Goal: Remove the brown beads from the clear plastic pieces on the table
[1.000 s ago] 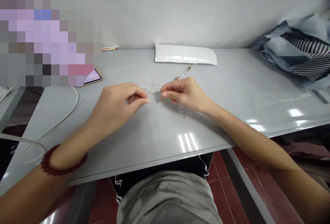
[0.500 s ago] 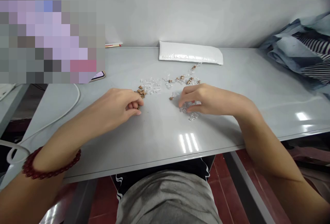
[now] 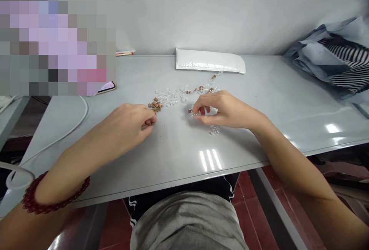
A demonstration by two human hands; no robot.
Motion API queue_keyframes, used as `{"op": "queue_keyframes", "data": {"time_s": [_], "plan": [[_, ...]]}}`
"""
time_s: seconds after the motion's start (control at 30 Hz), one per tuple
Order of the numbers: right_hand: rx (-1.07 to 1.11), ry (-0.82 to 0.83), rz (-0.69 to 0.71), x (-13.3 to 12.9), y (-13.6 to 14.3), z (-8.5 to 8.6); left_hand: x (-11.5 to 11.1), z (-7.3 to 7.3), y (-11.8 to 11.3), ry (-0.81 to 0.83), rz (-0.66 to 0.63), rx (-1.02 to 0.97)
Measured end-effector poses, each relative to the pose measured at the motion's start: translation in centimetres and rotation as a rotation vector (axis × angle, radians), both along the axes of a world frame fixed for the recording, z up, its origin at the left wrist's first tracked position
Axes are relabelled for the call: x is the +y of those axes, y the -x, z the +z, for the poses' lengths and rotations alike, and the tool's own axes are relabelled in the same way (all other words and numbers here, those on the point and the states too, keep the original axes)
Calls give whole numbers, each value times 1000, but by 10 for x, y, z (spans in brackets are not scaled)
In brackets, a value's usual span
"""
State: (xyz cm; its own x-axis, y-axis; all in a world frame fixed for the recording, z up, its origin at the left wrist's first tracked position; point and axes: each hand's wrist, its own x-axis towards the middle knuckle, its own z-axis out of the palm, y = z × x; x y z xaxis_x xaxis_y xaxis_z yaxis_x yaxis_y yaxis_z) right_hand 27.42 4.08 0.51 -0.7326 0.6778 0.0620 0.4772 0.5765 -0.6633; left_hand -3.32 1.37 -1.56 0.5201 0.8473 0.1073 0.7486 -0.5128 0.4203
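Note:
My left hand (image 3: 134, 121) is closed at the near edge of a small pile of brown nuggets (image 3: 156, 105). Its thumb and fingers curl together, and what lies between the tips is hidden. A scatter of small clear plastic pieces (image 3: 167, 96) lies just behind the pile. Further right, my right hand (image 3: 220, 110) pinches with thumb and forefinger at a clear plastic piece (image 3: 192, 115), beside which a brown nugget shows. Several clear pieces with brown bits (image 3: 201, 88) form a loose row behind this hand. More clear pieces (image 3: 215, 130) lie under and in front of it.
A white padded envelope (image 3: 210, 61) lies against the wall. Folded blue and striped cloth (image 3: 340, 58) sits at the right end of the table. On the left are a phone (image 3: 108, 86), a white cable (image 3: 83, 115) and a thin white-and-red stick (image 3: 125, 53).
My right hand has shifted left from the clear pieces to the one by the single brown nugget. My left hand has drawn slightly back and toward me, its fingers still curled.

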Motion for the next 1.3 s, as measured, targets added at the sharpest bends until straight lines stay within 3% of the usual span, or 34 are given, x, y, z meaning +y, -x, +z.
{"op": "queue_keyframes", "data": {"time_s": [0.2, 0.4, 0.5, 0.63, 0.73, 0.83, 1.03, 1.13, 1.3], "plan": [[131, -38, -54, -2, 5, -6, -4, 12, -11, 78, 15, -129], [258, 50, -53, -7, 13, -4, -6, 16, -26, 185, 24, -265], [364, 199, -46, -10, 18, -5, -9, 18, -32, 268, 85, -408], [575, 566, -34, -15, 23, -11, -15, 23, -40, 328, 101, -618], [632, 660, -28, -19, 27, -14, -20, 23, -44, 326, 124, -718], [581, 540, -27, -21, 29, -13, -23, 20, -45, 254, 146, -722], [394, 71, 5, -23, 30, -13, -25, 14, -43, -35, 56, -599], [404, 55, 17, -27, 33, -14, -25, 12, -42, -135, 10, -558], [510, 201, -62, -38, 43, -15, -29, 8, -44, -309, -51, -516]]}}
